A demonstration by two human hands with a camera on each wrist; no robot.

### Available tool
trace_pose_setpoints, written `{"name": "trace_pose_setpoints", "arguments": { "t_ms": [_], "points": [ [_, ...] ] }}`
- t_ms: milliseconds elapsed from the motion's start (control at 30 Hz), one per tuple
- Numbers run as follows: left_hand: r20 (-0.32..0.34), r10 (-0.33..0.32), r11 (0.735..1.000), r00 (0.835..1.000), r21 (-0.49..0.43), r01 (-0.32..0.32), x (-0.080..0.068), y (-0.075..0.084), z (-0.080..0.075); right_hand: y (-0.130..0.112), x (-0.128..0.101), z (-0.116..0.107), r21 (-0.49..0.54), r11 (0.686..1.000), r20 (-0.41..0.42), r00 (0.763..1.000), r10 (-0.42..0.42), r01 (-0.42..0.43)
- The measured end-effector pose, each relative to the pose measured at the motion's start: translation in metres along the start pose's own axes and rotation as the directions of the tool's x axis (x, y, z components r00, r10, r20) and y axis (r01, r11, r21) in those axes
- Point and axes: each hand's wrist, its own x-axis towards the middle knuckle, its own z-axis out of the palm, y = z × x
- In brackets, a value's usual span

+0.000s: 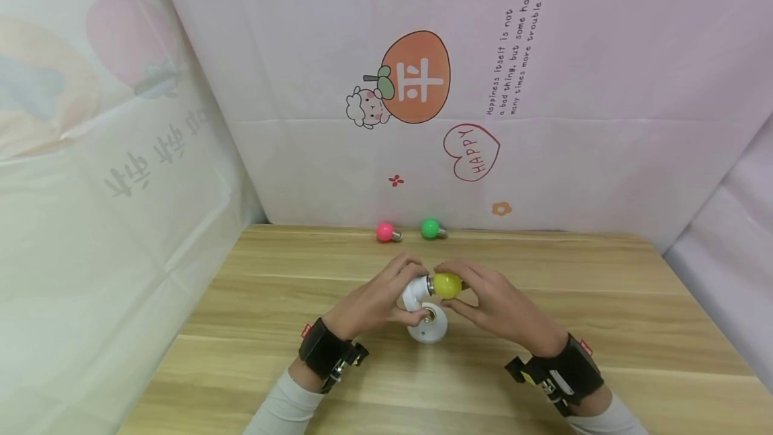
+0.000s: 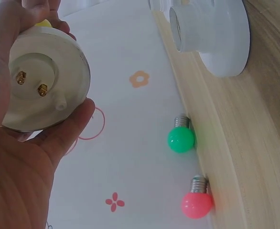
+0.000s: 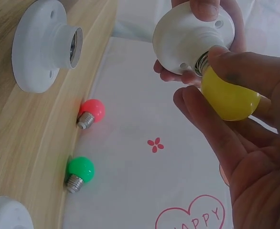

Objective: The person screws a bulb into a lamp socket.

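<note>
The left hand [image 1: 377,301] grips a round white plastic lamp socket [image 3: 190,40]. The right hand [image 1: 492,304] pinches a small yellow round bulb [image 3: 228,98], its screw end at the socket's mouth.

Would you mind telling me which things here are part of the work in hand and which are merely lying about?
In hand:
- yellow bulb, held by the right hand
- white socket, held by the left hand

Lying about:
- pink bulb
- green bulb
- second socket on the table
</note>
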Motion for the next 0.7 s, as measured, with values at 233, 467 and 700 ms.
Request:
{"name": "trace_pose_setpoints", "arguments": {
  "t_ms": [233, 467, 700],
  "points": [
    [-0.001, 0.016, 1.0, 1.0, 0.015, -0.016, -0.0003, -0.0009, 0.0003, 0.001, -0.0011, 0.0, 0.011, 0.999, 0.009, 0.999, 0.031, -0.031],
    [0.004, 0.025, 0.999, 1.0, 0.022, -0.026, 0.0002, -0.0017, 0.0, 0.0012, -0.002, 0.0004, 0.034, 0.998, 0.015, 0.999, 0.048, -0.049],
    [0.001, 0.036, 0.999, 0.999, 0.039, -0.036, -0.0005, -0.0017, 0.0003, -0.0006, -0.0021, -0.0004, 0.05, 0.992, 0.05, 0.992, 0.112, -0.114]
  ]
}}
